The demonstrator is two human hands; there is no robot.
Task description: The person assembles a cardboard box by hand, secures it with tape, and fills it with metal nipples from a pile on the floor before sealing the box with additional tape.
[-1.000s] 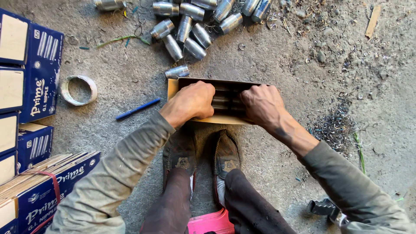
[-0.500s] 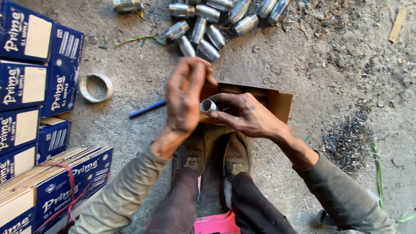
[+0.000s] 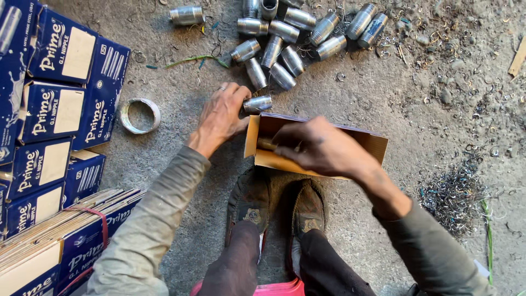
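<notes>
while the open cardboard box (image 3: 320, 151) lies on the concrete floor (image 3: 416, 109) just ahead of the person's shoes (image 3: 279, 205), the right hand (image 3: 323, 148) reaches into it, its fingers curled around something inside; what that grip holds cannot be told. the left hand (image 3: 222, 115) rests just left of the box, fingers spread and released, its fingertips touching a short threaded metal pipe piece (image 3: 257, 103) that lies against the box's far left corner. a loose heap of the same pipe pieces (image 3: 296, 38) lies beyond the box. a roll of tape (image 3: 140, 115) sits left of the box, past the left hand, and stacked blue cartons (image 3: 55, 98) stand further left. metal shavings (image 3: 452, 194) are piled right of the box.
</notes>
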